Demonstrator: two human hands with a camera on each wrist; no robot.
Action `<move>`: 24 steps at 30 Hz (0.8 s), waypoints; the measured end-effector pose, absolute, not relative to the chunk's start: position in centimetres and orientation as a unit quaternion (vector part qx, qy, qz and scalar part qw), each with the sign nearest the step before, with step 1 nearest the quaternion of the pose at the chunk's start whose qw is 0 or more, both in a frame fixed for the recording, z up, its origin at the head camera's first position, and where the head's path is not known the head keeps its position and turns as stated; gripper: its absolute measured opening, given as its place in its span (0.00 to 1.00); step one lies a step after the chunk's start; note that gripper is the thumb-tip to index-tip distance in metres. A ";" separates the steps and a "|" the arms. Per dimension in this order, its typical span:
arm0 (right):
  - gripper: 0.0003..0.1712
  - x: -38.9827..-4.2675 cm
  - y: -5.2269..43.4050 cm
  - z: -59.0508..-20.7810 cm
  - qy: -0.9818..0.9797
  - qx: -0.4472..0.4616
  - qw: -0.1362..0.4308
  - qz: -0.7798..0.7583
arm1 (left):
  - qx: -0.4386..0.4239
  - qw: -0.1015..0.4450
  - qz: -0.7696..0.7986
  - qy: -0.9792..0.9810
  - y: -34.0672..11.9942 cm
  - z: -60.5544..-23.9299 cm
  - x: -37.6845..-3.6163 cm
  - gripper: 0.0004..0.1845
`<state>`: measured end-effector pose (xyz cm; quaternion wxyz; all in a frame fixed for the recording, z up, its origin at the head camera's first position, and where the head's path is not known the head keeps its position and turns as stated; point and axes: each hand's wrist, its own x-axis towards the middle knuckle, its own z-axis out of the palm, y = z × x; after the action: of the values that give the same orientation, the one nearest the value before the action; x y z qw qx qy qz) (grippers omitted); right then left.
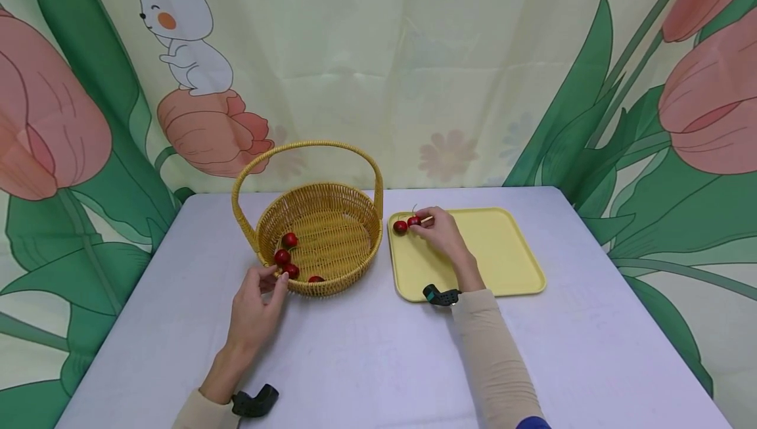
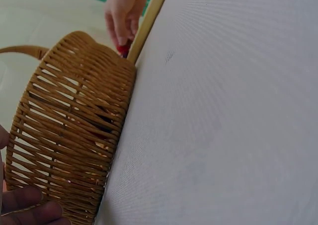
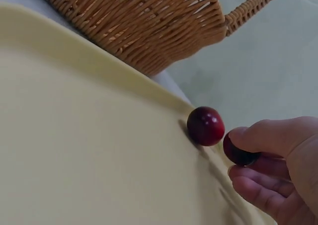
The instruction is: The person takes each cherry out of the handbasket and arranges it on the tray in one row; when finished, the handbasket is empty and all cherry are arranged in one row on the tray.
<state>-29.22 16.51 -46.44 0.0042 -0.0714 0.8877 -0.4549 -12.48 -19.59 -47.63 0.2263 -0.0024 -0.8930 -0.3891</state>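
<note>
At the front left of a round wicker basket with a tall handle, my left hand grips the rim. Its fingers lie against the woven wall in the left wrist view. Several dark red cherries are in the basket along its left and front side. My right hand pinches a cherry between thumb and fingers, over the far left corner of a yellow tray. Another cherry sits in that corner, just left of the pinched one in the head view.
Basket and tray stand side by side on a white-covered table, a narrow gap between them. The basket handle arches high above its bowl. Behind the table hangs a printed curtain with tulips and a rabbit.
</note>
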 end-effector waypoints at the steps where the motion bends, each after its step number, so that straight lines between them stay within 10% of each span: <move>1: 0.24 -29.3 16.6 -46.6 0.889 -0.070 0.005 -0.452 | -0.003 0.226 -0.390 -0.893 -19.6 -47.6 -12.5 0.18; 24: 0.28 -29.6 17.0 -47.3 0.918 -0.083 0.013 -0.388 | 0.003 0.222 -0.387 -0.895 -19.6 -47.6 -12.4 0.19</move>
<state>-29.62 16.98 -47.25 0.0135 -0.0834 0.9177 -0.3882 -12.41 -19.57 -47.59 0.2221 0.0034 -0.8949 -0.3870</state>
